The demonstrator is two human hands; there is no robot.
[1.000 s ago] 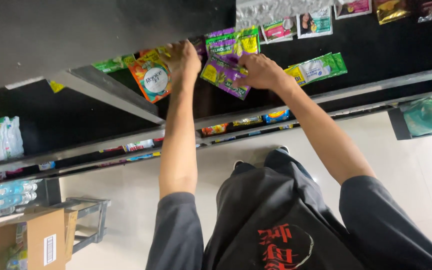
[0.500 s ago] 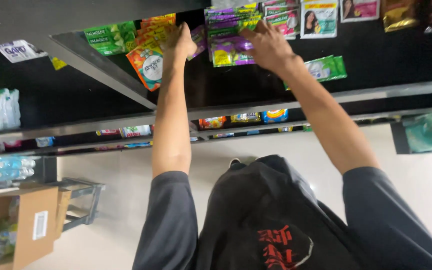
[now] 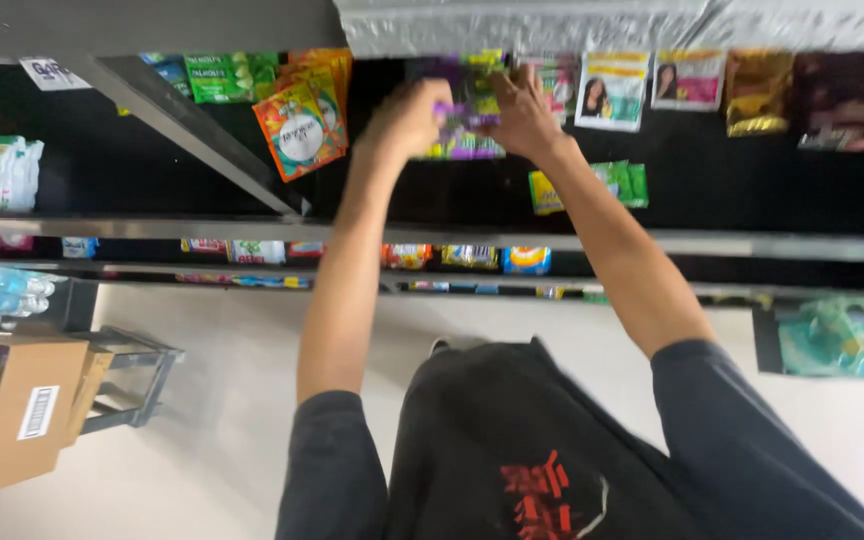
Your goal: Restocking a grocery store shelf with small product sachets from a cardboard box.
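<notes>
The purple and green sachets [image 3: 467,110] sit at the upper middle of the frame, pinched between both my hands on the dark shelf. My left hand [image 3: 407,115] has slid over from the orange packets [image 3: 302,125] and now grips the strip's left edge; my right hand [image 3: 522,110] clasps its right edge. Upper right hang sachets with portrait prints [image 3: 612,90]. At lower left stands a cardboard box [image 3: 17,415].

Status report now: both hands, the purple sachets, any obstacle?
Left hand and right hand both on purple sachets, grip blurred. Orange packets hang just beside.
</notes>
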